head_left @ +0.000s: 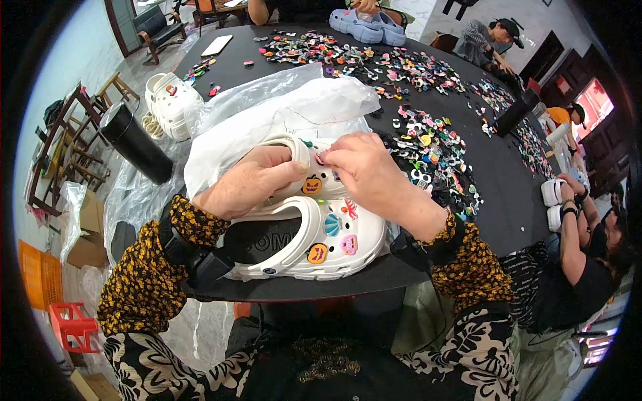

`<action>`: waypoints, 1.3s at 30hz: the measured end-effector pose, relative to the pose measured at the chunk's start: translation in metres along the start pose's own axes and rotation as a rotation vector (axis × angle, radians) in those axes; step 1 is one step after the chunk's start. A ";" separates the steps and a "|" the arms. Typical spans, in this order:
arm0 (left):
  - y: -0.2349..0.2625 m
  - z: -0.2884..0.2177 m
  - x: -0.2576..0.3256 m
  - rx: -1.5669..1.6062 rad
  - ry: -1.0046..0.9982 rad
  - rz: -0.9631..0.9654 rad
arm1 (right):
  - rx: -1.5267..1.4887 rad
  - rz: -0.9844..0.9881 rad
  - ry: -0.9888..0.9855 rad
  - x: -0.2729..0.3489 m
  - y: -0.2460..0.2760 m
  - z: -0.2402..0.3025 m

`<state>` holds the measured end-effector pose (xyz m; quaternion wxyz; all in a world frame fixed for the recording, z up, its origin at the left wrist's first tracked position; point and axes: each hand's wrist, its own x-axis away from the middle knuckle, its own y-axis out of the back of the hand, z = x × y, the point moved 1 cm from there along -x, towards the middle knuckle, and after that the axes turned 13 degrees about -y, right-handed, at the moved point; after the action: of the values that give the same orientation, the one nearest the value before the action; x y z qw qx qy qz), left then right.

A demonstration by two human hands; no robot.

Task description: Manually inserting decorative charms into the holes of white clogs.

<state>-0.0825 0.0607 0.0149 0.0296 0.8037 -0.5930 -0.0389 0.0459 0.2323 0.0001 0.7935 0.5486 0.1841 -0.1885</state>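
Observation:
Two white clogs lie side by side on the black table in front of me. The nearer clog (364, 250) carries colourful shoe charms, among them a pumpkin (317, 253), a blue shell and a pink piece. On the farther clog (292, 148) sits another pumpkin charm (311, 185). My left hand (257, 177) grips the farther clog, its thumb on the upper near the opening. My right hand (374, 170) pinches a small pink-red charm (319, 158) against that clog's upper; the fingers partly hide it.
Heaps of loose charms (431, 144) spread over the black table (495, 194). Plastic and white wrapping (281, 110) lies behind the clogs. At left stand a black bottle (137, 144) and another white clog pair (172, 100). Co-workers sit around the table; one handles blue clogs (364, 28).

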 end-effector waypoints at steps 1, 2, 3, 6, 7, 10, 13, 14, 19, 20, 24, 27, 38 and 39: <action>0.000 -0.001 0.000 -0.040 0.015 0.018 | -0.012 0.009 -0.011 0.001 0.000 0.000; 0.000 -0.002 0.000 -0.081 0.030 0.036 | -0.011 0.010 -0.012 0.002 0.002 0.001; 0.000 0.000 0.000 -0.079 0.032 0.036 | -0.016 0.025 -0.019 0.003 0.002 0.002; -0.001 0.003 -0.001 -0.055 0.030 0.028 | -0.002 0.064 -0.024 0.006 0.004 0.004; -0.002 0.003 -0.001 -0.047 0.012 0.033 | 0.020 0.085 -0.022 0.007 0.005 0.005; -0.002 0.009 -0.001 -0.028 -0.025 0.031 | 0.006 0.186 -0.078 0.010 0.007 0.012; -0.005 -0.005 0.001 -0.056 -0.016 0.040 | 0.016 0.142 -0.079 0.018 0.001 0.014; -0.007 -0.010 0.001 -0.096 0.015 0.049 | 0.021 0.142 -0.085 0.019 0.001 0.013; -0.004 -0.002 0.003 -0.101 -0.027 0.068 | -0.004 0.174 -0.064 0.019 -0.001 0.016; -0.004 0.000 0.003 -0.117 -0.041 0.076 | -0.004 0.175 -0.067 0.018 -0.002 0.016; -0.005 0.001 0.003 -0.115 0.005 0.083 | 0.030 0.192 -0.027 0.016 -0.007 0.011; -0.007 -0.001 0.004 -0.125 -0.019 0.090 | 0.009 0.222 -0.031 0.014 -0.009 0.008; -0.005 0.001 -0.004 -0.081 0.014 -0.093 | 0.085 0.238 -0.083 0.004 0.000 0.008; 0.004 0.014 -0.005 -0.035 0.024 -0.060 | 0.022 0.206 -0.097 0.004 0.005 0.006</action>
<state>-0.0888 0.0646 0.0010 0.0496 0.8208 -0.5676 -0.0404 0.0526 0.2280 0.0045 0.8106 0.5635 0.0862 -0.1340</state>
